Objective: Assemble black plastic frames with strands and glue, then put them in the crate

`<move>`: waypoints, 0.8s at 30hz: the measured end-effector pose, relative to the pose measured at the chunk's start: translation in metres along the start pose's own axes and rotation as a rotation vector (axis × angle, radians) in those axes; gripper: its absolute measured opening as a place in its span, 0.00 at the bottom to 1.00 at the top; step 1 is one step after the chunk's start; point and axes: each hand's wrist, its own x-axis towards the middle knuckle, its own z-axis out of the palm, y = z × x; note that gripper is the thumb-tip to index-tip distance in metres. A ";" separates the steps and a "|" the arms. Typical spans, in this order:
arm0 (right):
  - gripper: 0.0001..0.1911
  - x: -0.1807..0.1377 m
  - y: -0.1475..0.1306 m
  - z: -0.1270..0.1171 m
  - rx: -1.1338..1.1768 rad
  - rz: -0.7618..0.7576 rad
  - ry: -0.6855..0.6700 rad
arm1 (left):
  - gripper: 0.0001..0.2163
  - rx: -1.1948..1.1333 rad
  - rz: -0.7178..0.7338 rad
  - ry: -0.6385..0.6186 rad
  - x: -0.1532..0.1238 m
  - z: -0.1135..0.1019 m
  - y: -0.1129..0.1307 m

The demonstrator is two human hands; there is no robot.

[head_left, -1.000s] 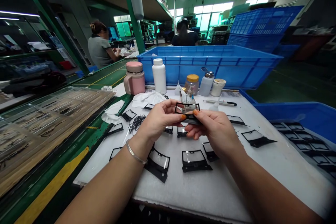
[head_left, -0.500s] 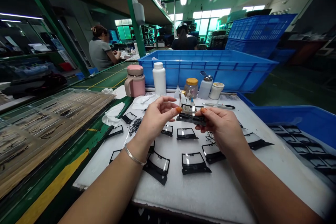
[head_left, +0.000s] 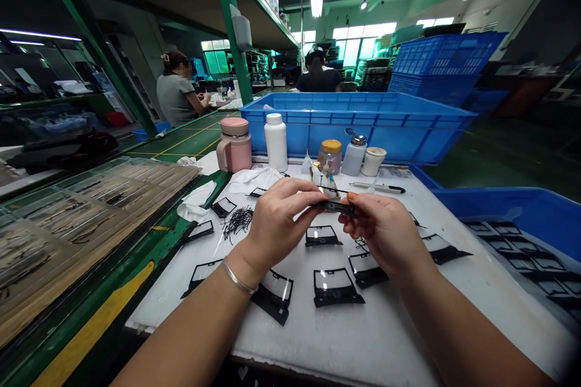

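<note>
Both hands hold one small black frame piece (head_left: 336,208) edge-on above the white mat (head_left: 399,320). My left hand (head_left: 276,224) pinches its left end with fingers curled. My right hand (head_left: 385,233) grips its right end from below. Several more black frame pieces with clear windows lie on the mat under and around the hands, such as one frame piece (head_left: 334,288) in front and another (head_left: 275,293) by my left wrist. A heap of thin black pins (head_left: 236,221) lies to the left of my left hand.
A pink mug (head_left: 235,144), a white bottle (head_left: 276,141), a yellow-lidded jar (head_left: 331,155), a pump dispenser (head_left: 354,150) and a pen (head_left: 379,187) stand behind. Blue crates (head_left: 363,124) ring the back and right (head_left: 535,217). Clear trays (head_left: 91,205) lie left. Two people sit farther back.
The frame piece has been tipped from facing me to lying flat and edge-on, and both hands have sunk a little towards the mat.
</note>
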 end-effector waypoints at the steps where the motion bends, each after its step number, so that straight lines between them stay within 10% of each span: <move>1: 0.15 0.000 0.000 0.000 0.007 0.011 -0.005 | 0.08 -0.016 0.009 0.037 0.000 0.000 0.000; 7: 0.12 0.000 -0.003 0.001 -0.133 -0.137 0.105 | 0.06 -0.405 -0.333 0.209 0.001 0.001 -0.002; 14: 0.16 -0.002 -0.003 0.003 -0.282 -0.304 0.055 | 0.11 -1.024 -0.923 -0.042 -0.001 0.007 -0.005; 24: 0.11 -0.001 -0.003 -0.002 -0.335 -0.282 0.031 | 0.26 -1.159 -0.995 -0.065 0.001 0.010 -0.004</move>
